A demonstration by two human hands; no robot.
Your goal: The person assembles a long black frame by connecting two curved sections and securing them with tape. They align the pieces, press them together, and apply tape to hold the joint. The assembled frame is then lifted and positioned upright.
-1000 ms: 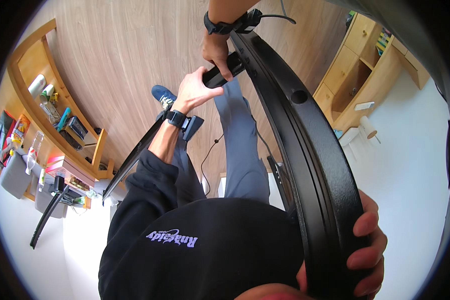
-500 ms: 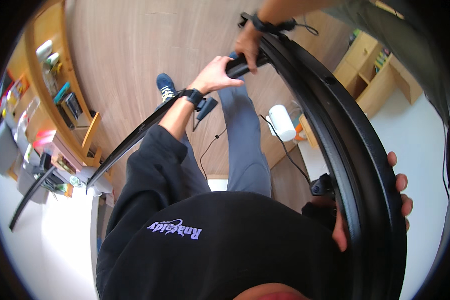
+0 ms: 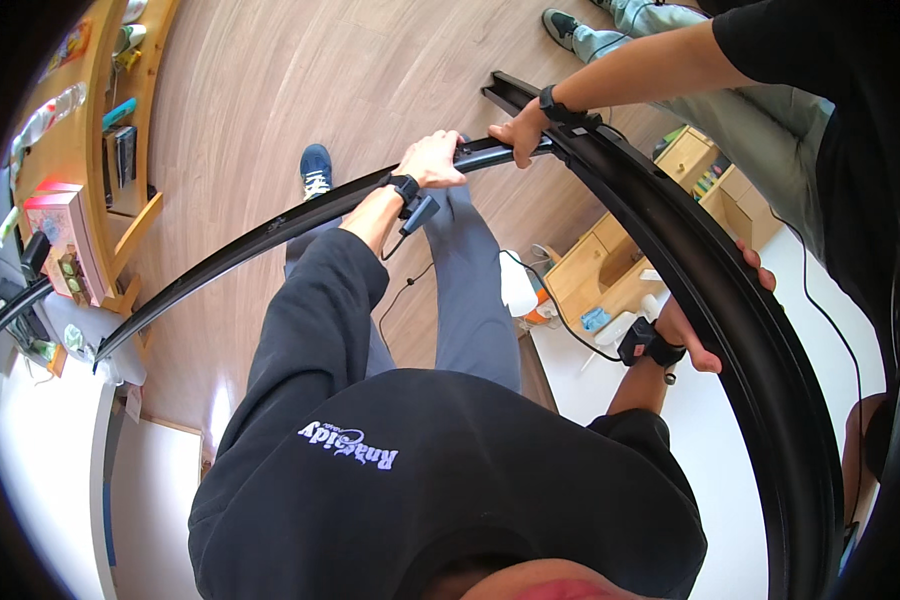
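Observation:
My left hand (image 3: 432,160), with a strapped device at its wrist, is closed over the upper end of a long, thin black bar (image 3: 240,240). That bar slopes down to the lower left and meets a wide black channel-shaped beam (image 3: 740,340) at its upper right end. My right hand (image 3: 682,330) grips the wide beam from its inner side, the thumb against the near edge. Fingertips show past the beam's outer edge. Close to the joint, a co-worker's hand (image 3: 522,132) is on the bar and beam.
The co-worker stands at the right in a black top. Wooden shelves (image 3: 130,200) with a pink box (image 3: 65,240) stand at the left. A wooden desk unit (image 3: 590,265) is beyond the beam. Thin cables hang near both my wrists.
The wide beam has swung outward to the right, away from my body. My right hand has moved up in view with it. The thin bar now shows more of its length.

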